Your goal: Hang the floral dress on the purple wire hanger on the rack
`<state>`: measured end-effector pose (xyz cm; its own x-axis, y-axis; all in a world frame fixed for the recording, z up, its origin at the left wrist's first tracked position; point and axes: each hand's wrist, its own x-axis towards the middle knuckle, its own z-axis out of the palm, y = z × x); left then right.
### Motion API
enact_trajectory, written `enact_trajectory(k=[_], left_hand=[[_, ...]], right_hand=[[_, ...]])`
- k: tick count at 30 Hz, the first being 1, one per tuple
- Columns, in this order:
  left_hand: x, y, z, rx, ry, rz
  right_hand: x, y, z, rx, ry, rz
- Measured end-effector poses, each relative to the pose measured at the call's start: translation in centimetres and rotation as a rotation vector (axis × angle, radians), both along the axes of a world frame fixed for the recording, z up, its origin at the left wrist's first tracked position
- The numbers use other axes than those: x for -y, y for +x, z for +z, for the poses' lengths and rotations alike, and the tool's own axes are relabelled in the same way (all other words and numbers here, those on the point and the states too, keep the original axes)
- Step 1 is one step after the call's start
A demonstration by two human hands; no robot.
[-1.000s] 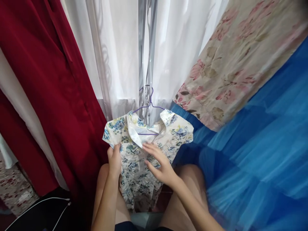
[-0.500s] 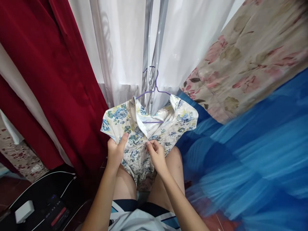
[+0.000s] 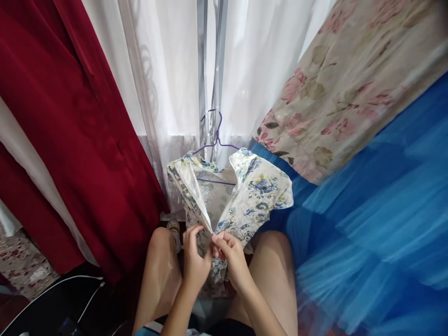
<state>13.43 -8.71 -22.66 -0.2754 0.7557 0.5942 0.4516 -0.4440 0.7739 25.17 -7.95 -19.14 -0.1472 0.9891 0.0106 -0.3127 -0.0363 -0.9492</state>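
A white dress (image 3: 250,191) with blue and yellow flowers hangs on a purple wire hanger (image 3: 217,142). Its neckline is parted in a deep V, with the pale inside showing. At the V's lowest point, my right hand (image 3: 233,254) is closed in a pinch on the dress's zipper; its fingertips hide the pull itself. My left hand (image 3: 198,256) is just left of that point, at the fabric, its fingers curved and its thumb apart from them. The lower part of the dress drops between my knees, partly behind my hands.
Red curtain-like cloth (image 3: 87,140) hangs at left and white cloth (image 3: 168,84) behind the hanger, with grey ribbons (image 3: 210,56). Flowered beige cloth (image 3: 325,107) and blue tulle (image 3: 371,214) fill the right. A white cable (image 3: 87,298) crosses a black surface at lower left.
My right hand has drawn the zipper down, and the neckline is open deeper and wider. My left hand has let go of the dress's side and moved in beside the right. The view has shifted.
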Motion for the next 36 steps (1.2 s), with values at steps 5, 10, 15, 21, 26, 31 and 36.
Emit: enact_trajectory(k=[5, 10, 15, 21, 26, 31, 36], left_hand=[[-0.4, 2.4, -1.5, 0.089, -0.164, -0.151], [-0.1, 2.0, -1.5, -0.042, -0.174, -0.119], [0.4, 2.3, -3.0, -0.004, -0.243, -0.197], [0.4, 2.0, -2.7, 0.005, -0.251, -0.186], [0.8, 1.3, -4.4, 0.018, -0.295, -0.163], [0.8, 0.6, -6.1, -0.029, -0.325, -0.161], [1.3, 0.2, -6.8, -0.030, -0.339, -0.208]], right_hand=[[0.5, 0.9, 1.4, -0.030, -0.036, 0.070], [-1.1, 2.3, 4.7, -0.148, -0.025, 0.005], [-4.7, 2.5, 9.7, -0.135, 0.091, -0.031], [-8.9, 2.2, 15.3, -0.141, 0.132, -0.031], [-11.0, 1.6, 17.0, -0.165, 0.151, -0.025], [-11.2, 1.6, 17.3, -0.171, 0.168, -0.045], [-10.3, 1.2, 17.3, -0.116, 0.258, -0.051]])
